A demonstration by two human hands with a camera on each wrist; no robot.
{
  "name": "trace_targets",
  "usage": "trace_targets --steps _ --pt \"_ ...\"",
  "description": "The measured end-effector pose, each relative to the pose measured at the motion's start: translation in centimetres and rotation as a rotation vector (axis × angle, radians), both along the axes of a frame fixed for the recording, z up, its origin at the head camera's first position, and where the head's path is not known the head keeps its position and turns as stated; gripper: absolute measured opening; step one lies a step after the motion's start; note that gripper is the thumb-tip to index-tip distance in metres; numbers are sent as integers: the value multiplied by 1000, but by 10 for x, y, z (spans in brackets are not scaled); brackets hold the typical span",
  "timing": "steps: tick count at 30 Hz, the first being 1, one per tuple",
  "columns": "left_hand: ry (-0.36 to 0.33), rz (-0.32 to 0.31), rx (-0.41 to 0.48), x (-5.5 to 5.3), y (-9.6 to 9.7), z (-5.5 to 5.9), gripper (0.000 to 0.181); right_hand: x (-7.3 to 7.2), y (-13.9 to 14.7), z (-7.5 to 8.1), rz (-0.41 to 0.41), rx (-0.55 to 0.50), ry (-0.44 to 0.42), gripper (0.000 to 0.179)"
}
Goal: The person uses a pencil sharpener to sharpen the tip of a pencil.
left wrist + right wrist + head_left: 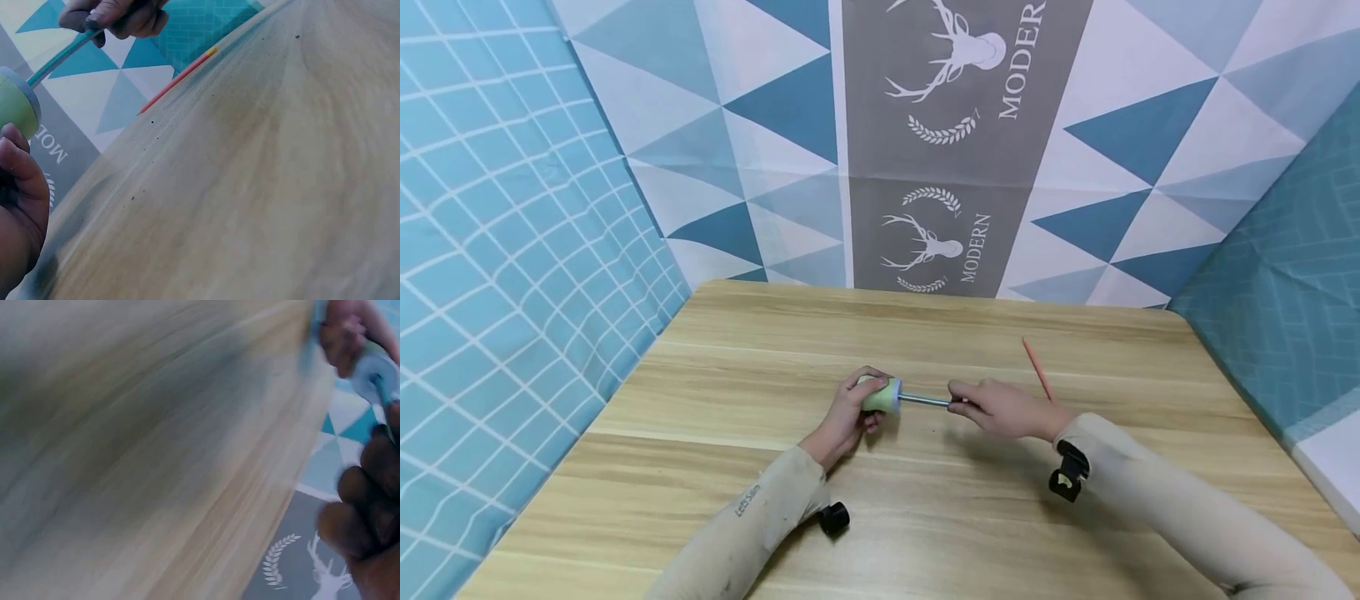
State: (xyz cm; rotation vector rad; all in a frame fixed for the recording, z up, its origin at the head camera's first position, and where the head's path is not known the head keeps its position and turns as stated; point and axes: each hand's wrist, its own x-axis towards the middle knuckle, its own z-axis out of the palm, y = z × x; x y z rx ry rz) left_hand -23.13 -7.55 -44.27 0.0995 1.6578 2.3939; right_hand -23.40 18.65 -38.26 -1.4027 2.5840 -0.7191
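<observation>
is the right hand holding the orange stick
No, the right hand grips the metal rod, while the orange stick lies on the table.

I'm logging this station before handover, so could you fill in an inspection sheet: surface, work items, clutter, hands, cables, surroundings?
Surface: wood-grain tabletop.
Work items: green handle with a blue rim, metal shaft projecting from it.
Clutter: one reddish stick, pencil-like, lying beyond the right wrist.
Hands: left hand grips the handle; right hand pinches the shaft, its far end hidden.
Cables: nothing seen.
Surroundings: deer-print backdrop behind, blue grid sheet left, teal sheet right.
</observation>
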Motion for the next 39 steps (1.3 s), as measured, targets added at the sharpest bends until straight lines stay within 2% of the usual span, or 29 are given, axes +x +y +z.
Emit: trace_targets --steps 4,8,11,13,15,17,20,22,24,28,31,32,34,36,39 --pt "4 -2 0 0 0 1 10 -4 0 9 -66 -45 -390 21" --pt "1 -7 -6 0 0 1 11 -9 3 13 -117 -109 -778 35" --pt "10 -11 -11 0 0 2 10 -15 6 11 -125 -166 -1006 41" --pt "21 -11 -10 1 0 2 11 -18 8 9 -112 -211 -1153 36" --pt "31 -14 -10 1 0 2 12 -20 11 7 -92 -245 -1282 28" --pt "43 -23 -13 1 0 1 14 -22 13 5 -65 -267 -1369 22" --pt "58 -35 -22 0 0 0 15 -22 15 5 -64 -272 -1403 22" --pt "62 -38 -25 0 0 0 14 -22 15 6 -100 -251 -1350 23" --pt "61 -34 -25 0 0 0 13 -22 14 7 -142 -215 -1260 26" --pt "50 -24 -18 0 1 0 13 -20 16 13 -209 -106 -1023 41" --pt "41 -15 -14 0 1 -1 13 -12 18 23 -242 -40 -817 44" --pt "39 -13 -14 0 1 -1 13 -9 19 26 -251 -26 -734 43" --pt "38 -10 -13 0 1 -2 12 -1 20 30 -243 -3 -513 39" --pt "42 -6 -11 -1 1 -2 13 6 21 30 -209 11 -254 36" --pt "46 0 -6 -1 0 -1 13 13 19 23 -114 9 147 32"
